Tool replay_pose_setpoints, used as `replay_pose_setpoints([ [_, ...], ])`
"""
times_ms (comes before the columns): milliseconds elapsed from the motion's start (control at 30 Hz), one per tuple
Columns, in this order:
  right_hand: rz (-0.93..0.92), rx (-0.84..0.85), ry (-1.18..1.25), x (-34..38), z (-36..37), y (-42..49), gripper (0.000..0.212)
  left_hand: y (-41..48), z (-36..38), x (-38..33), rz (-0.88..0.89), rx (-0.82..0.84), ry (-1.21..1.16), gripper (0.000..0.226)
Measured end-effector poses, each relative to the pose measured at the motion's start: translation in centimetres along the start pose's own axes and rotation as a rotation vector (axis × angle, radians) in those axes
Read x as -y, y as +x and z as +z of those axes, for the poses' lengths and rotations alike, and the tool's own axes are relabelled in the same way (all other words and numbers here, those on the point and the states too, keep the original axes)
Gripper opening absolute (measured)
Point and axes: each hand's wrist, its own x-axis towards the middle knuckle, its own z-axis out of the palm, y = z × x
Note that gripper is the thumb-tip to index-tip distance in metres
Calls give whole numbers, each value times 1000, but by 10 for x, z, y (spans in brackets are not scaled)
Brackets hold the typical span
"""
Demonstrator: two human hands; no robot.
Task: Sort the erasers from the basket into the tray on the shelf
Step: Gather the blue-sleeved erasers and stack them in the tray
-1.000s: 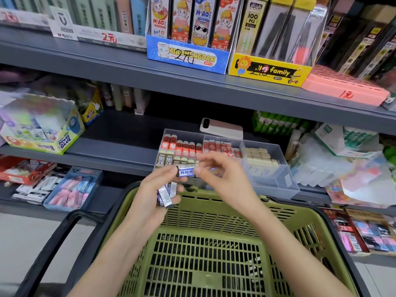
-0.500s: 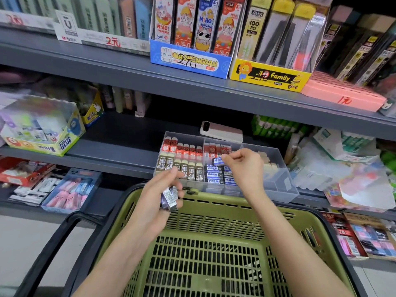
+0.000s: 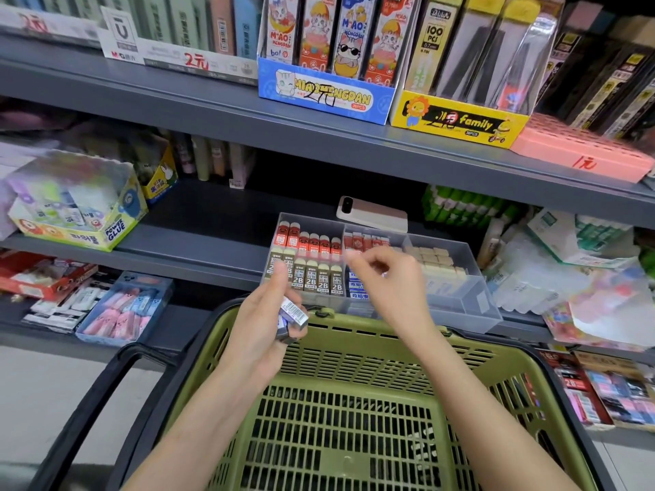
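1. Left hand (image 3: 258,324) pinches spare erasers (image 3: 293,315) in its grip over the basket (image 3: 372,352); keep them steady.
2. Right hand (image 3: 384,278), grip loosely curled and apparently empty, hovers above the tray (image 3: 475,303); take one eraser, match the blue row (image 3: 356,290).

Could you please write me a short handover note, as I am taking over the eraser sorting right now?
Left hand: grips a small stack of blue-sleeved erasers over the far rim of the basket.
Right hand: looks empty, fingers loosely curled, above the middle compartment of the tray on the shelf.
Done: the tray holds rows of sorted erasers: red, 2B, blue, beige.
Left: place the held stack, probably with the blue ones. I can make out no erasers on the basket floor.
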Motion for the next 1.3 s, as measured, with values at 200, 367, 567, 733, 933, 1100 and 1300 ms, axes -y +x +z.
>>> replay_pose_setpoints([
  [200,-123,263,81,27,17,-62,12,-5,6,5,40,-50,91,48],
  [367,-20,151,269,10,-2,-62,15,-9,8,11,21,29,72,45],
  [567,105,37,-82,-42,-76,-17,9,-5,4,11,-57,46,8,45],
  [733,98,195,-329,-54,-72,8,12,-5,4,12,-67,57,-24,45],
  [933,51,243,-287,-62,-55,11,17,-4,5,13,-61,50,-62,46],
  [1100,-171,53,-653,-54,-51,2,23,-6,9,10,-41,50,-107,49],
  [1300,-284,113,-195,10,-27,-52,39,-7,24,14,-66,-42,-152,57],
])
